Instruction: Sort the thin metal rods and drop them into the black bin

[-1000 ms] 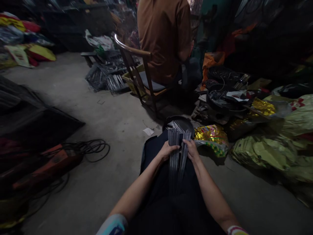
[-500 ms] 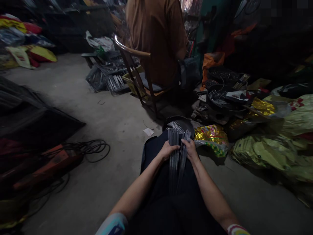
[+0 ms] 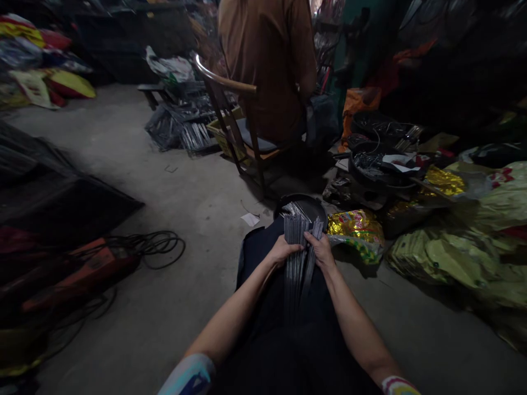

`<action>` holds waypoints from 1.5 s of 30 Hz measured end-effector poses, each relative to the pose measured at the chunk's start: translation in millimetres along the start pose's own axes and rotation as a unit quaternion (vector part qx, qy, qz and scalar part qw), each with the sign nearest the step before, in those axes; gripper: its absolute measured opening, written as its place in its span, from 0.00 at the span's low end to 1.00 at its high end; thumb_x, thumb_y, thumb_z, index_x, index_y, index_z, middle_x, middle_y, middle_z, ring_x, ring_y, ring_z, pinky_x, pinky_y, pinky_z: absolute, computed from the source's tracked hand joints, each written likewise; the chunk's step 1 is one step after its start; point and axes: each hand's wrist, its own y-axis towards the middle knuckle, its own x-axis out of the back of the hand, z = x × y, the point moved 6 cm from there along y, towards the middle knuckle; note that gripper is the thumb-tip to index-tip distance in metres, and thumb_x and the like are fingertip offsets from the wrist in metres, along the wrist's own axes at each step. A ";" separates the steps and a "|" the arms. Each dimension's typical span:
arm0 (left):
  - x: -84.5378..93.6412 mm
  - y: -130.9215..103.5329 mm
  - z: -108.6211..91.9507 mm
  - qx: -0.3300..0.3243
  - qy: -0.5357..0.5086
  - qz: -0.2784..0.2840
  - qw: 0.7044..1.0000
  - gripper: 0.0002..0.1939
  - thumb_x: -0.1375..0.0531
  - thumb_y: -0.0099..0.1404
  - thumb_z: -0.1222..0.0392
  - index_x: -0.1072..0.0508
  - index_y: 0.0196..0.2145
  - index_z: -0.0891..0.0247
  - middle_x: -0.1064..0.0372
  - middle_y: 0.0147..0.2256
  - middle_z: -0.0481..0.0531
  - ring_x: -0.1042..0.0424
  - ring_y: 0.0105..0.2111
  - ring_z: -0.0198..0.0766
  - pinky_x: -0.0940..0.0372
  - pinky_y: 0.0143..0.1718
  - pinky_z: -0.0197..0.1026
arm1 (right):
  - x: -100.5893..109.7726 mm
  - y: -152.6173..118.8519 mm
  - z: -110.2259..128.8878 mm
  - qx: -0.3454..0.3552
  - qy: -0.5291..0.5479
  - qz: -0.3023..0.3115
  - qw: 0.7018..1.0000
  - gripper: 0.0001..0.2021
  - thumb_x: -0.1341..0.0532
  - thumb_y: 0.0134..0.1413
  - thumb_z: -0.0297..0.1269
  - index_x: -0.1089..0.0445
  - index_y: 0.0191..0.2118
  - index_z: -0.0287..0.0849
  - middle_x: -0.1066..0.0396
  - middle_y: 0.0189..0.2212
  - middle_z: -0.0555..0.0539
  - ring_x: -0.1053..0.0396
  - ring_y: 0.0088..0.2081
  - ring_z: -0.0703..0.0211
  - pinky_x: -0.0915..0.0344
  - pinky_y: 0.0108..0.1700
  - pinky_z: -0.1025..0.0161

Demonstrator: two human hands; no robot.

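Observation:
A wide bundle of thin metal rods [image 3: 295, 263] stands roughly upright over my lap, with my left hand [image 3: 285, 250] closed around it and the thumb across its front. My right hand [image 3: 321, 249] grips a narrower bundle of the same rods [image 3: 312, 269], tilted slightly so its top leans right. The two bundles are side by side and close together near my thumbs. Just beyond them a dark round basin [image 3: 315, 204] on the floor holds more loose rods [image 3: 297, 209]. The fingers behind the bundles are hidden.
Ahead, a person in a brown shirt [image 3: 267, 66] sits on a wooden chair [image 3: 226, 85]. To the right lie a gold packet [image 3: 356, 225], a black pan [image 3: 382, 178] and pale green sacks [image 3: 436, 255]. At left are an orange tool [image 3: 93, 260] and coiled cable [image 3: 160, 247].
The bundle in my left hand looks wider, and the one in my right hand narrower. Both hands stay in nearly the same place.

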 end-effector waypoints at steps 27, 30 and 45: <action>-2.8 -2.1 0.7 0.006 0.024 -0.018 1.000 0.24 0.27 0.40 0.64 0.24 0.37 0.70 0.23 0.32 0.53 0.26 0.30 0.39 0.31 0.36 0.41 | 3.4 1.7 -0.2 0.020 0.002 0.026 0.999 0.17 0.28 0.37 0.47 0.27 0.30 0.40 0.27 0.25 0.52 0.32 0.27 0.61 0.36 0.34 0.64; -0.9 -1.3 2.3 0.005 0.024 -0.023 0.999 0.24 0.26 0.41 0.64 0.24 0.38 0.69 0.23 0.34 0.54 0.26 0.31 0.40 0.31 0.37 0.41 | 2.9 2.0 -1.6 0.014 0.000 0.026 1.000 0.17 0.28 0.37 0.48 0.27 0.29 0.40 0.27 0.25 0.51 0.32 0.27 0.61 0.36 0.33 0.64; -4.3 -4.1 1.3 0.000 0.005 -0.007 1.000 0.23 0.26 0.42 0.61 0.24 0.37 0.71 0.23 0.33 0.56 0.26 0.29 0.40 0.29 0.36 0.44 | 2.4 -7.8 -0.6 -0.071 0.081 0.106 0.989 0.20 0.28 0.38 0.50 0.32 0.31 0.42 0.32 0.18 0.55 0.37 0.18 0.64 0.35 0.23 0.65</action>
